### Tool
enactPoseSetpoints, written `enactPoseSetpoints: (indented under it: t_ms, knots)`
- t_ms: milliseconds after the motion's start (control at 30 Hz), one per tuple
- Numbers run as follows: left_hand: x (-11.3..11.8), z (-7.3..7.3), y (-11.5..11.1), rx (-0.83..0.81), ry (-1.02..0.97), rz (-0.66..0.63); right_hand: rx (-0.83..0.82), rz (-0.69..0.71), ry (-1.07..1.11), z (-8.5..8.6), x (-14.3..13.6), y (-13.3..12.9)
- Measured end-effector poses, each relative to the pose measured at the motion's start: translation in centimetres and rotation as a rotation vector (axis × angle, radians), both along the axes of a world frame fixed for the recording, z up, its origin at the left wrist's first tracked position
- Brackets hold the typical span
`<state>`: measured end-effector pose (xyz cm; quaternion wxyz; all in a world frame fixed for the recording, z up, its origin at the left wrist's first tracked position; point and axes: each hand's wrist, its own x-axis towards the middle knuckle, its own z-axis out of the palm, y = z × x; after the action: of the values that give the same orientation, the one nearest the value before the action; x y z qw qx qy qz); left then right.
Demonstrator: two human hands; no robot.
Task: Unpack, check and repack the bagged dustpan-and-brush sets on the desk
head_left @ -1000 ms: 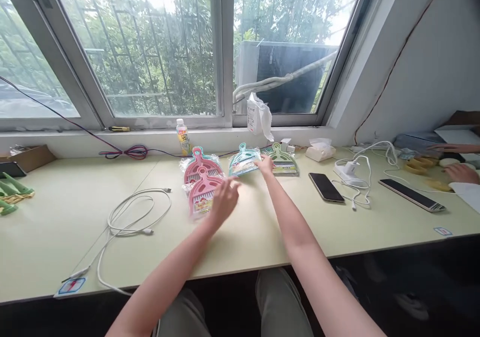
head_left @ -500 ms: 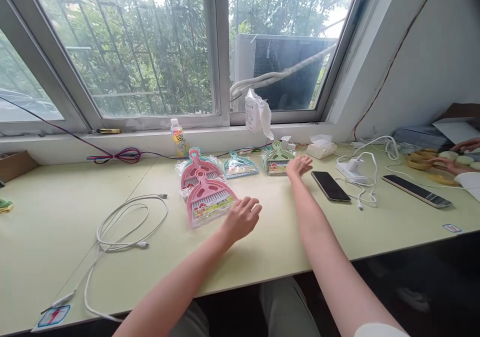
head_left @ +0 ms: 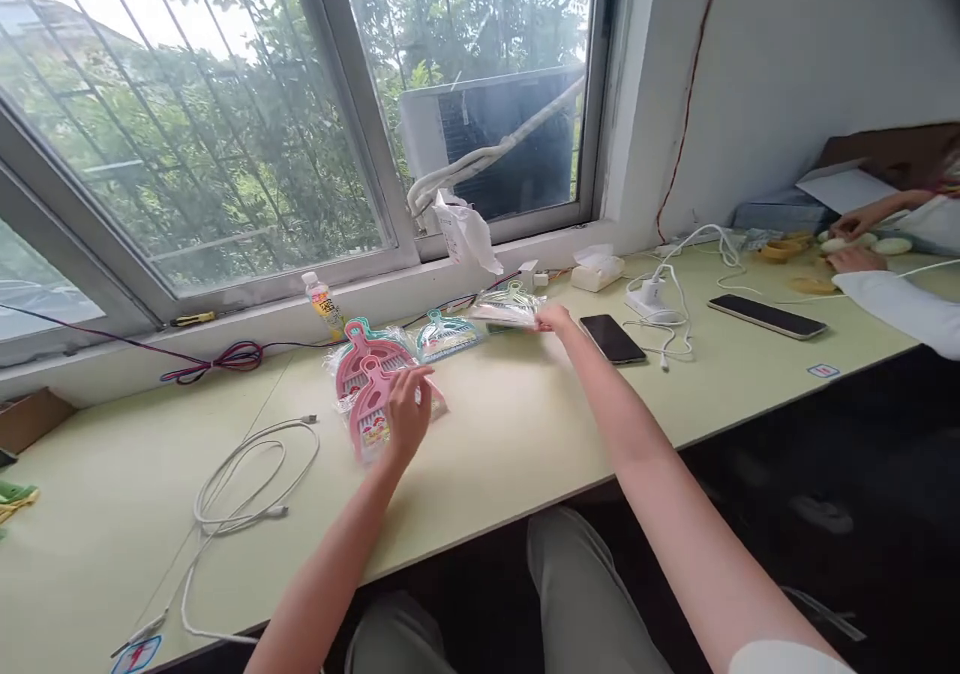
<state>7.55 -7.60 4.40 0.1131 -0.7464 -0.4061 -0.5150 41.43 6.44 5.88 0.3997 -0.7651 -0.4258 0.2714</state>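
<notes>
My right hand point(head_left: 553, 316) grips the near right edge of a wrapped green dustpan-and-brush set point(head_left: 508, 306), which is tipped up off the table and seen nearly edge-on. My left hand point(head_left: 409, 409) hovers over the right part of a pink dustpan-and-brush set point(head_left: 367, 419) in clear wrap, fingers loosely bent and apart; whether it touches the wrap I cannot tell. Behind that pink set lies another pink one point(head_left: 349, 366), with a teal rim showing at its back. Between the two hands, further back, rests a teal dustpan-and-brush set point(head_left: 448, 336).
A drink bottle point(head_left: 322, 304) and a tissue pack point(head_left: 465, 234) stand by the window. To the right are a black phone point(head_left: 613, 340), a power strip point(head_left: 651, 302) and a second phone point(head_left: 766, 316). A coiled white cable point(head_left: 217, 494) lies left. A co-worker's hands point(head_left: 859, 239) are far right.
My right hand has taken hold of the green set and tilted it up. My left hand has moved left over the front pink set. The view has turned right.
</notes>
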Motion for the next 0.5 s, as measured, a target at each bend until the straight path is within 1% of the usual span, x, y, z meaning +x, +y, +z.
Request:
enactPoseSetpoints:
  t_ms: [67, 133, 200, 233, 300, 400, 500]
  knots:
    - [-0.9, 1.4, 1.8, 0.037, -0.114, 0.079, 0.061, 0.028, 0.082, 0.5, -1.4, -0.3]
    - [-1.7, 2.8, 3.7, -0.037, -0.258, 0.166, 0.115, 0.042, 0.122, 0.4, -2.8, -0.8]
    - [-2.4, 3.6, 5.3, -0.115, -0.393, 0.193, 0.144, 0.038, 0.127, 0.0, -3.8, -1.3]
    - [-2.8, 3.8, 5.8, -0.149, -0.44, 0.186, 0.15, 0.027, 0.118, -0.4, -4.0, -1.5]
    - [-3.3, 3.5, 6.4, -0.193, -0.498, 0.169, 0.156, -0.01, 0.08, -1.1, -4.0, -1.9]
    - [-4.0, 2.1, 6.5, -0.221, -0.515, 0.154, 0.161, -0.084, -0.024, -1.7, -2.9, -2.2]
    - [-4.3, 1.1, 6.2, -0.239, -0.498, 0.145, 0.18, -0.132, -0.151, -1.0, -1.6, -2.2]
